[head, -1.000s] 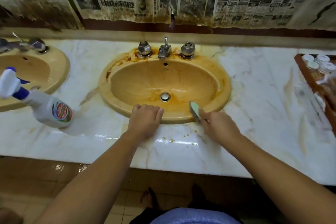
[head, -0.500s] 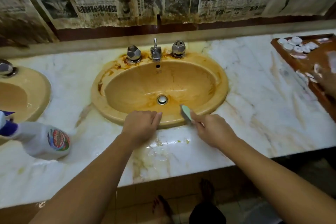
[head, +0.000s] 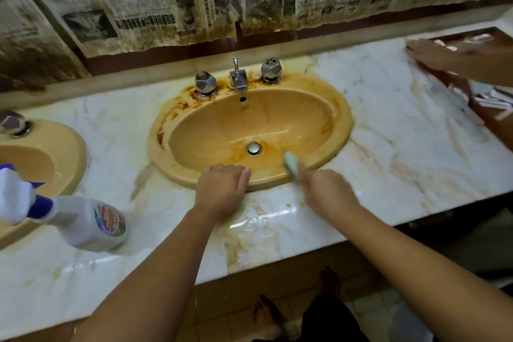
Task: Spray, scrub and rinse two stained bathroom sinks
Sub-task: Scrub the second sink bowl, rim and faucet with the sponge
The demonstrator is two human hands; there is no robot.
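Scrubbing the stained yellow oval sink (head: 343,119) at its front rim
Left of the sink, white spray bottle (head: 88,223) idle; left hand (head: 222,189) stays on the rim, holding nothing; right hand (head: 327,191) grips the green scrub pad (head: 291,165), barely moved, so scrubbing has hardly advanced.

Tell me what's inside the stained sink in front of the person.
A metal drain, rust-brown streaks, and a green sponge that the right hand grips at its near edge. The surface beneath the sponge is covered.
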